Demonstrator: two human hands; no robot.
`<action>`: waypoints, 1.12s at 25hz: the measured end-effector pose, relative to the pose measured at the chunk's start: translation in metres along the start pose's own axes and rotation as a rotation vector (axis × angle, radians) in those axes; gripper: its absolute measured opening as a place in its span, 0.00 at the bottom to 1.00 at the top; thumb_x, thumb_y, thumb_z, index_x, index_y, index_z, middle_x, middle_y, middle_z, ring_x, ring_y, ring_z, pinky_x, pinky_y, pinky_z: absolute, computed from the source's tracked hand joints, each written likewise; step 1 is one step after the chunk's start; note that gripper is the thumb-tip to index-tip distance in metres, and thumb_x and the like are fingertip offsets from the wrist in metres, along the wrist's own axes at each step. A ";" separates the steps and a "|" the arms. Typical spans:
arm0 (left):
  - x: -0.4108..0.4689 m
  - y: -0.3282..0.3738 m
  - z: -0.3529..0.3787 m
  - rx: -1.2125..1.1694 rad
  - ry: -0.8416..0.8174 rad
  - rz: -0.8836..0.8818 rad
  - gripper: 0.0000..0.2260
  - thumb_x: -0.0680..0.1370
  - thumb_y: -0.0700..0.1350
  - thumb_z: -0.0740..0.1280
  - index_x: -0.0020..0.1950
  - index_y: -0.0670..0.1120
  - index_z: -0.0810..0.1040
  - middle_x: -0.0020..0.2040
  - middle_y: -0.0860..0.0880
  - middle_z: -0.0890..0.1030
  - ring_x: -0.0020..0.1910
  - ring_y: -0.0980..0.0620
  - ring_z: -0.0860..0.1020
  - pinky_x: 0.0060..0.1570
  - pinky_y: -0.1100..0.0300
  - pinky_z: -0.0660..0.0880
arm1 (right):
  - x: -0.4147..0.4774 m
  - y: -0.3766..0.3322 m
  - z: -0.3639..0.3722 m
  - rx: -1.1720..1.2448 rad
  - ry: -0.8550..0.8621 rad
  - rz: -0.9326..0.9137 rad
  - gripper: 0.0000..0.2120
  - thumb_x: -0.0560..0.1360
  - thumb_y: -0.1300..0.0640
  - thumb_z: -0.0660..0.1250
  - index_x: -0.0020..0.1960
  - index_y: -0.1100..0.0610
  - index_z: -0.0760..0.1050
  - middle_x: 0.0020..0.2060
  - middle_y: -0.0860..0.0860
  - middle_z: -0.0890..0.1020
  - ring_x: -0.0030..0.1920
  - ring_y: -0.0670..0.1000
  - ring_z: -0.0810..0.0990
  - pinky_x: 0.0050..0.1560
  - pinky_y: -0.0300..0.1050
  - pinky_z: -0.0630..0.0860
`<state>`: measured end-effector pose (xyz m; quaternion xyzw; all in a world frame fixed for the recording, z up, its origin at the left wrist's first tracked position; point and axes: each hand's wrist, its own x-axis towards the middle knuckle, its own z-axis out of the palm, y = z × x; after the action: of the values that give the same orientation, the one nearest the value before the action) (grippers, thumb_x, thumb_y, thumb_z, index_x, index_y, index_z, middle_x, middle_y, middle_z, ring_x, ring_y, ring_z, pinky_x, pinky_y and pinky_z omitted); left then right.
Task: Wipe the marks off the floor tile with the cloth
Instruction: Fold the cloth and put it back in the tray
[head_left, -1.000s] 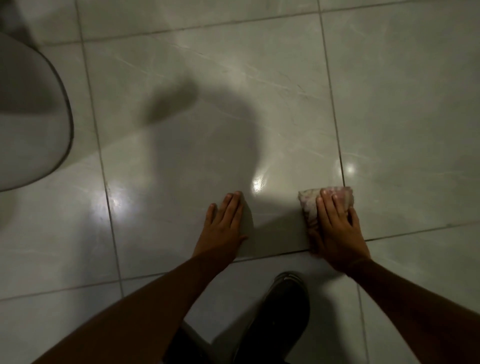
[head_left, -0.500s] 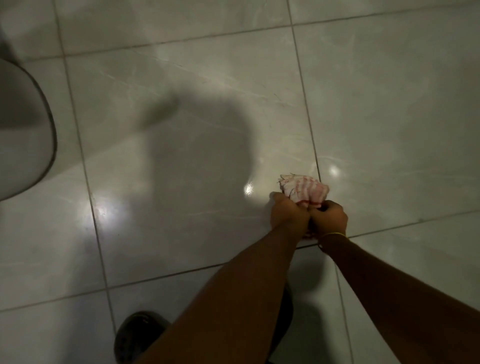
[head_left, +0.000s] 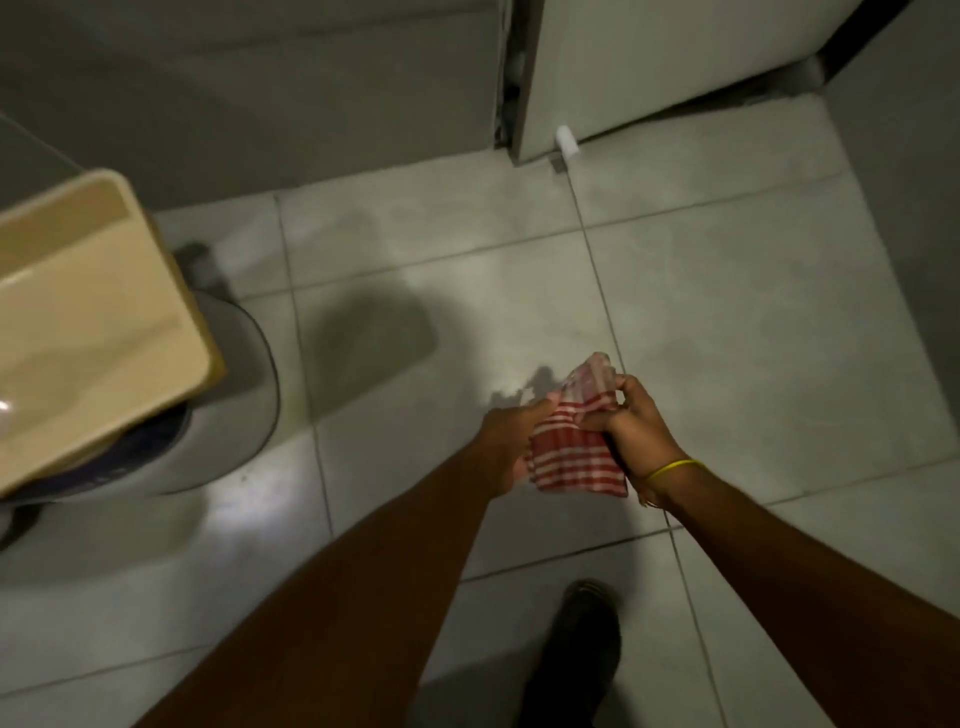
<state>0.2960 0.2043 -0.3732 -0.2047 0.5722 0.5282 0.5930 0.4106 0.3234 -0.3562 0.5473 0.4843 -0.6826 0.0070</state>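
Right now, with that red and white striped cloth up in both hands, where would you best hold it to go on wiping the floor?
Probably by its bunched middle, where the right hand already pinches the striped cloth, coming from the right. The lower half hangs loose as a flat flap to press on the floor tile. The left hand steadies the left edge.

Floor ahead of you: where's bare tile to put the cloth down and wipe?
Bare floor tile runs from the cloth, held by left hand and right hand, up to the door. It is crowded left, by the round base under the beige tub.
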 end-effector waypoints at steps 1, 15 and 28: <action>-0.016 0.027 -0.014 0.046 0.010 0.061 0.05 0.81 0.45 0.75 0.53 0.44 0.86 0.55 0.39 0.89 0.44 0.45 0.89 0.38 0.54 0.86 | -0.009 -0.024 0.019 -0.002 -0.018 -0.026 0.25 0.76 0.71 0.70 0.67 0.49 0.74 0.55 0.59 0.87 0.52 0.60 0.89 0.49 0.54 0.86; -0.169 0.237 -0.341 0.833 0.246 0.830 0.26 0.84 0.56 0.64 0.78 0.44 0.73 0.67 0.48 0.81 0.62 0.57 0.81 0.65 0.63 0.77 | -0.073 -0.166 0.399 -0.712 -0.262 -0.623 0.32 0.76 0.70 0.68 0.79 0.56 0.74 0.74 0.58 0.76 0.72 0.60 0.78 0.74 0.44 0.72; -0.116 0.195 -0.438 1.167 0.406 0.452 0.25 0.86 0.47 0.63 0.83 0.50 0.63 0.79 0.40 0.70 0.74 0.36 0.74 0.75 0.42 0.69 | -0.065 -0.089 0.527 -1.795 -0.280 -0.703 0.32 0.77 0.48 0.70 0.77 0.61 0.72 0.82 0.66 0.62 0.79 0.68 0.67 0.78 0.61 0.70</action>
<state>-0.0498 -0.1422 -0.3137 0.1798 0.8942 0.1935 0.3614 -0.0020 -0.0158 -0.2851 0.0764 0.9550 -0.0818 0.2748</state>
